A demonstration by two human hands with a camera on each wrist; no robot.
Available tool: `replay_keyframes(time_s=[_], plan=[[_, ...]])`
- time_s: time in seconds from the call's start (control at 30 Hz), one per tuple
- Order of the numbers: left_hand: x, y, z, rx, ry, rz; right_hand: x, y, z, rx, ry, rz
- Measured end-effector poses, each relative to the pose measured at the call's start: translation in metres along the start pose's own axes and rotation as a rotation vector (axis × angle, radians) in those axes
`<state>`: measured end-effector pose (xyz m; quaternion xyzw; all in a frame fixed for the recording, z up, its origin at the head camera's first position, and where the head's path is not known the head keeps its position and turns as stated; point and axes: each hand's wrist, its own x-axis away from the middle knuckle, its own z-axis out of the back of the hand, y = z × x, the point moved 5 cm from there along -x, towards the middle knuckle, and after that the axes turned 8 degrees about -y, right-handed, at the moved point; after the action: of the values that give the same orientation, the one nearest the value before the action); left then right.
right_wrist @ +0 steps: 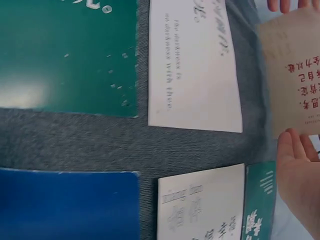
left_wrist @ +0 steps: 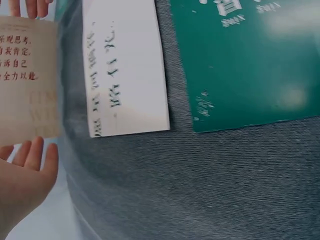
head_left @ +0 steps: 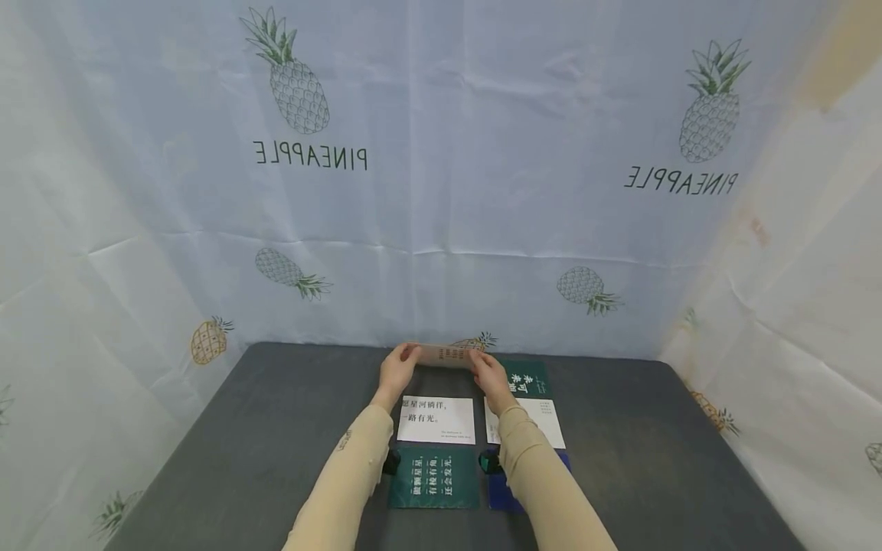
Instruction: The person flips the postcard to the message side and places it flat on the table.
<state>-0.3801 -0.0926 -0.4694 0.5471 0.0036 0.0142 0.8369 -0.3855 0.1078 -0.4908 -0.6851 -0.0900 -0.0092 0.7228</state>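
Near the far edge of the dark table, a beige card with rows of dark red characters is held raised and tilted between two hands. My left hand pinches its left end. At the opposite end, my right hand grips the card the same way. Both wrist views show fingers along the card's edges, partly hidden behind it. Nearest below the hands lies a white card with black characters, flat on the table. A green card with white characters lies closer to me.
In a second column on the right lie a green card, a white card and a blue card, the last partly covered by my right forearm. Behind the table hangs a pale curtain with pineapple prints.
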Motion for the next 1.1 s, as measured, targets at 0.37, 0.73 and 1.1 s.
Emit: replay_keyframes(time_s=[0.37,0.73,1.1], plan=[[0.007,-0.019,0.001,-0.127,-0.01,-0.039,0.007,0.018,-0.005,0.189,0.02,-0.003],[0.007,-0.026,-0.01,-0.325,-0.032,-0.076,0.003,0.019,-0.002,0.528,0.143,0.016],[0.01,-0.027,-0.014,-0.4,-0.002,-0.015,0.009,0.013,-0.009,0.721,0.18,0.034]])
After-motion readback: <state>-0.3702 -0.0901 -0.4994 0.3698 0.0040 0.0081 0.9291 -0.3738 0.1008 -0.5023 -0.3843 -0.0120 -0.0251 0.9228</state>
